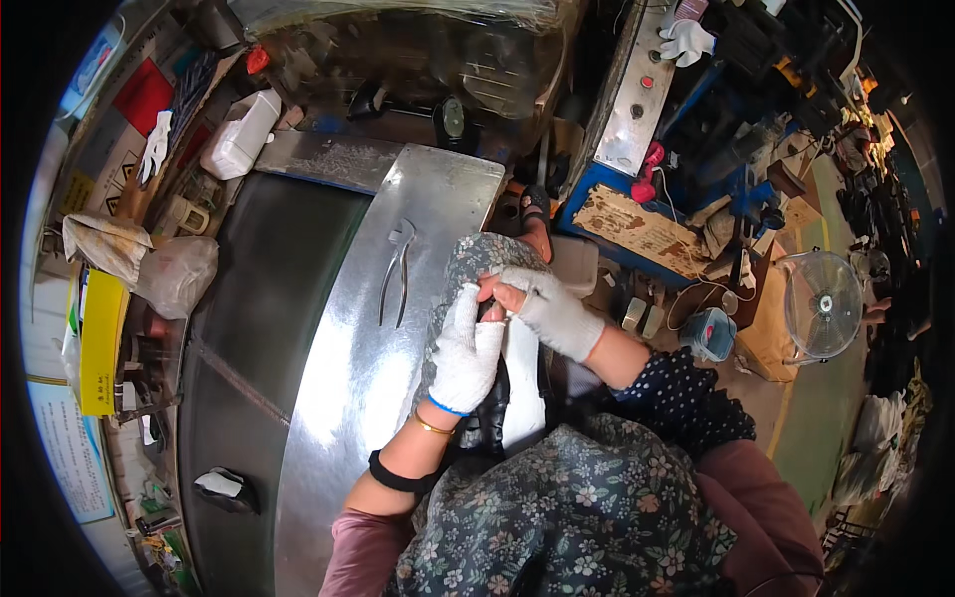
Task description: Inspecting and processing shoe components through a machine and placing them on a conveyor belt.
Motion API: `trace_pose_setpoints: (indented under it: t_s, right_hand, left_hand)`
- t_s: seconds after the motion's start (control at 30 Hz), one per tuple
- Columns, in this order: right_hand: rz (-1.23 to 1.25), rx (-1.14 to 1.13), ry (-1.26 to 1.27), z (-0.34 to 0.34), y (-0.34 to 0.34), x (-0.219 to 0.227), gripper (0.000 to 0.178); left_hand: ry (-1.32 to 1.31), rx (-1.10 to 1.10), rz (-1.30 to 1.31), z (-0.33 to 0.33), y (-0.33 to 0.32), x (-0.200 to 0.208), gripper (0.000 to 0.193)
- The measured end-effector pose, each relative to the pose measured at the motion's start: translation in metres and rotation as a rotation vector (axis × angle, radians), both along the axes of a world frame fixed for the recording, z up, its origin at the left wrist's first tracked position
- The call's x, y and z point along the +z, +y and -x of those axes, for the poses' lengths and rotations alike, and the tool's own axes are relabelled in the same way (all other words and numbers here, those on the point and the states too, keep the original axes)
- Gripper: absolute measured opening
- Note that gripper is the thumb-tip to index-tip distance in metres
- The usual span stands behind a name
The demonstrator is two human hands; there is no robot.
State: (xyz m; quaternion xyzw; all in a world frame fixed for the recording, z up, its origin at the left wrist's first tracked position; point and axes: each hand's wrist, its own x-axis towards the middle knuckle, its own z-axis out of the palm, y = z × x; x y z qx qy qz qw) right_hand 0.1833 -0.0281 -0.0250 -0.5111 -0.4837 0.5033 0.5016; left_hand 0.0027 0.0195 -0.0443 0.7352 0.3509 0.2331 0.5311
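Observation:
Above my lap my two hands meet, both in white knit gloves with bare fingertips. My left hand [468,348] is closed, thumb up, around a small dark piece [486,307] mostly hidden by the fingers. From the right, my right hand [547,306] pinches at the same spot, its fingertips touching the left ones. Just below the hands, a long white strip [523,393] lies over my lap beside something black and shiny [487,413]; whether they join the pinched piece I cannot tell. Metal pliers [398,274] rest on the steel worktop [343,398] left of my hands.
Left of the worktop runs a dark conveyor belt [239,398], carrying a black item with a white patch [227,490]. A white plastic container [242,134] and a plastic bag [177,277] sit beyond it. A fan [824,303] stands on the right by a blue bucket [708,335].

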Motion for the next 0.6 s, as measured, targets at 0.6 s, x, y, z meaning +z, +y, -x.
trace_pose_setpoints:
  t_s: [0.6]
  right_hand:
    - [0.089, -0.186, 0.107, 0.013, -0.025, 0.003, 0.04]
  left_hand:
    - [0.135, -0.179, -0.043, 0.006, 0.018, 0.025, 0.095]
